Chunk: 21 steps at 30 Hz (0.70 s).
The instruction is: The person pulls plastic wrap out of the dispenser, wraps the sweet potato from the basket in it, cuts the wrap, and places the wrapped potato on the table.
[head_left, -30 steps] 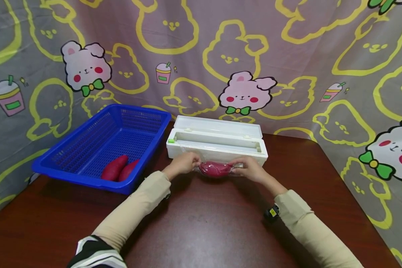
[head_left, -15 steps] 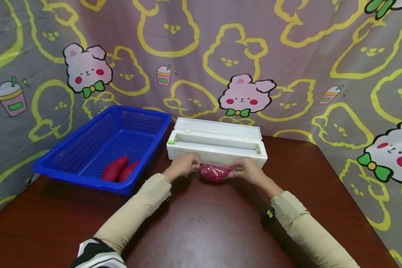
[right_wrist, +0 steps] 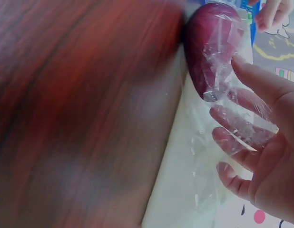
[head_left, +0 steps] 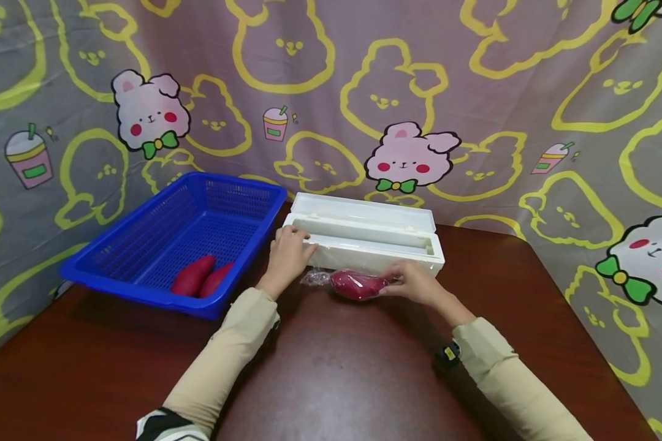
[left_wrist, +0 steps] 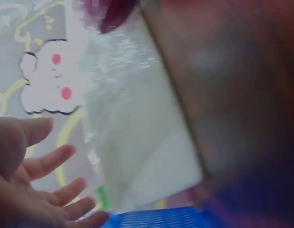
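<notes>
A red-purple sweet potato (head_left: 357, 285) in clear cling film lies before the white cling film box (head_left: 364, 256), a gathered film tail (head_left: 315, 278) at its left end. My right hand (head_left: 414, 282) is at its right end; in the right wrist view, film lies over slightly bent fingers (right_wrist: 232, 148), thumb held apart from them. My left hand (head_left: 288, 252) is off the sweet potato, at the box's left end. Its fingers are spread, holding nothing, in the left wrist view. The wrist views show film over the box's front.
To the left stands a blue plastic basket (head_left: 143, 294) with two unwrapped sweet potatoes (head_left: 193, 277) in its near corner. The box's lid (head_left: 364, 209) is raised at the back. A patterned curtain (head_left: 320, 73) hangs behind the brown table (head_left: 331, 373).
My left hand has let go of the film's left end and moved up and left to the box. My right hand stays by the right end, and the sweet potato hardly moves.
</notes>
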{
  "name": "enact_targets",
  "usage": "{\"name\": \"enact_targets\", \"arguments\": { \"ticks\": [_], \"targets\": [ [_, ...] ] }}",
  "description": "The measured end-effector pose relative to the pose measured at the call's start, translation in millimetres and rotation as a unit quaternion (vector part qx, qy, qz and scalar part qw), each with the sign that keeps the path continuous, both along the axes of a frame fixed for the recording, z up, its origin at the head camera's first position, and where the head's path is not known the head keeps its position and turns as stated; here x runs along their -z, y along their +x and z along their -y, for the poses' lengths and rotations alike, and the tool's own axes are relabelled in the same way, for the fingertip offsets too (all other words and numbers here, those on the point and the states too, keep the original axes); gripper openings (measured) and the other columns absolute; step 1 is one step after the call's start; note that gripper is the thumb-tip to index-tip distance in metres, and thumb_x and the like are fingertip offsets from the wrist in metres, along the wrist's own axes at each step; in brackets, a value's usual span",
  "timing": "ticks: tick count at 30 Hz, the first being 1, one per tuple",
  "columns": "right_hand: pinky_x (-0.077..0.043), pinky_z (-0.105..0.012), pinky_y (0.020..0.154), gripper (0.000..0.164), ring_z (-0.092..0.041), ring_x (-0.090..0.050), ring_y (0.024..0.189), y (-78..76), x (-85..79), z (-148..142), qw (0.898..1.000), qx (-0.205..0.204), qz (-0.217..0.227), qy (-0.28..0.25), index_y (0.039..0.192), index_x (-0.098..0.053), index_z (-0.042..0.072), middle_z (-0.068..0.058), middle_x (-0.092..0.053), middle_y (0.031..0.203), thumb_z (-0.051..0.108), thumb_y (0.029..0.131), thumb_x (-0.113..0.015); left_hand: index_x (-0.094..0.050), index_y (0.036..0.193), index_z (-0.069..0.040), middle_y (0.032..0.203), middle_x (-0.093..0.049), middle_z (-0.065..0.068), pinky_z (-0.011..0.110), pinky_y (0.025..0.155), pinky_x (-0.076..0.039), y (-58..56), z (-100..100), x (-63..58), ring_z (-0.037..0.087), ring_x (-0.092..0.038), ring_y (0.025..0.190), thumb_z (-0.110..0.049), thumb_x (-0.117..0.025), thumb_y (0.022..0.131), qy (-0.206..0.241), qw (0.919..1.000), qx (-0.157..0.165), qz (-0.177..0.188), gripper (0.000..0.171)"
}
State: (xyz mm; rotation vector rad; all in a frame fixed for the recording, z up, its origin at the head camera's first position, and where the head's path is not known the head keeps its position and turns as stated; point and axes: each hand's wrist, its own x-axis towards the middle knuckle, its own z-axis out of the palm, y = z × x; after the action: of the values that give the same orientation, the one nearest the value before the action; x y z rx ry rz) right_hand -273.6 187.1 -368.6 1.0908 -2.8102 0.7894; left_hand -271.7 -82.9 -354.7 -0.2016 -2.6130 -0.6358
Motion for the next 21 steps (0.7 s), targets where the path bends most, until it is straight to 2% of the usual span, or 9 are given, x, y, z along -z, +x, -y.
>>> {"name": "enact_targets", "arguments": {
  "ticks": [4, 8, 11, 15, 18, 19, 21],
  "targets": [
    [-0.045, -0.025, 0.056, 0.018, -0.008, -0.052, 0.062, 0.5, -2.6, 1, 1.000, 0.018, 0.000, 0.007, 0.087, -0.070, 0.008, 0.003, -0.065, 0.077, 0.023, 0.077, -0.070, -0.061, 0.100, 0.001, 0.113, -0.048, 0.021, 0.050, 0.085, -0.035, -13.9, 1, 10.2, 0.034, -0.037, 0.113, -0.023, -0.059, 0.086, 0.068, 0.9976, -0.016, 0.004, 0.028],
    [-0.044, -0.026, 0.057, 0.015, -0.009, -0.052, 0.063, 0.9, -6.2, 4, 0.999, 0.038, -0.017, 0.012, 0.086, -0.070, 0.009, 0.003, -0.065, 0.078, 0.022, 0.079, -0.068, -0.059, 0.099, 0.005, 0.109, -0.051, 0.022, 0.048, 0.084, -0.038, -24.8, 1, 15.7, 0.035, -0.042, 0.108, -0.018, -0.061, 0.085, 0.122, 0.9911, -0.051, -0.009, 0.027],
    [-0.045, -0.028, 0.060, 0.014, -0.009, -0.054, 0.065, 1.6, -9.7, 5, 0.998, 0.048, -0.033, 0.014, 0.085, -0.071, 0.009, 0.002, -0.066, 0.078, 0.021, 0.079, -0.068, -0.058, 0.098, 0.007, 0.105, -0.052, 0.022, 0.045, 0.082, -0.040, -29.1, 1, 17.6, 0.036, -0.046, 0.102, -0.013, -0.061, 0.084, 0.147, 0.9863, -0.071, -0.024, 0.025],
    [-0.047, -0.032, 0.063, 0.015, -0.012, -0.056, 0.068, 2.4, -15.7, 6, 0.998, 0.046, -0.041, 0.010, 0.087, -0.070, 0.005, -0.002, -0.067, 0.079, 0.017, 0.080, -0.067, -0.058, 0.100, 0.010, 0.104, -0.053, 0.023, 0.042, 0.086, -0.039, -32.9, 3, 21.4, 0.038, -0.048, 0.100, -0.006, -0.064, 0.081, 0.186, 0.9787, -0.080, -0.036, 0.025],
    [-0.048, -0.034, 0.065, 0.015, -0.014, -0.058, 0.070, 2.0, -19.7, 7, 0.999, 0.040, -0.034, 0.002, 0.089, -0.070, 0.001, -0.005, -0.067, 0.081, 0.013, 0.080, -0.067, -0.060, 0.097, 0.008, 0.102, -0.056, 0.021, 0.040, 0.087, -0.038, -39.3, 9, 28.1, 0.036, -0.051, 0.099, -0.006, -0.069, 0.076, 0.222, 0.9706, -0.069, -0.061, 0.027],
    [-0.048, -0.034, 0.065, 0.015, -0.014, -0.058, 0.070, 1.4, -20.8, 7, 0.999, 0.040, -0.032, -0.001, 0.089, -0.069, 0.001, -0.006, -0.067, 0.081, 0.012, 0.080, -0.066, -0.061, 0.096, 0.006, 0.100, -0.057, 0.020, 0.038, 0.087, -0.038, -56.5, 14, 44.8, 0.035, -0.052, 0.098, -0.009, -0.072, 0.074, 0.229, 0.9681, -0.067, -0.078, 0.029],
    [-0.048, -0.033, 0.065, 0.015, -0.014, -0.058, 0.071, -0.9, -22.4, 8, 0.999, 0.038, -0.028, -0.009, 0.089, -0.069, 0.000, -0.006, -0.067, 0.081, 0.011, 0.080, -0.066, -0.063, 0.095, 0.002, 0.098, -0.059, 0.016, 0.038, 0.086, -0.038, -98.4, 25, 85.7, 0.033, -0.053, 0.096, -0.016, -0.076, 0.069, 0.229, 0.9657, -0.064, -0.104, 0.034]
  ]
}}
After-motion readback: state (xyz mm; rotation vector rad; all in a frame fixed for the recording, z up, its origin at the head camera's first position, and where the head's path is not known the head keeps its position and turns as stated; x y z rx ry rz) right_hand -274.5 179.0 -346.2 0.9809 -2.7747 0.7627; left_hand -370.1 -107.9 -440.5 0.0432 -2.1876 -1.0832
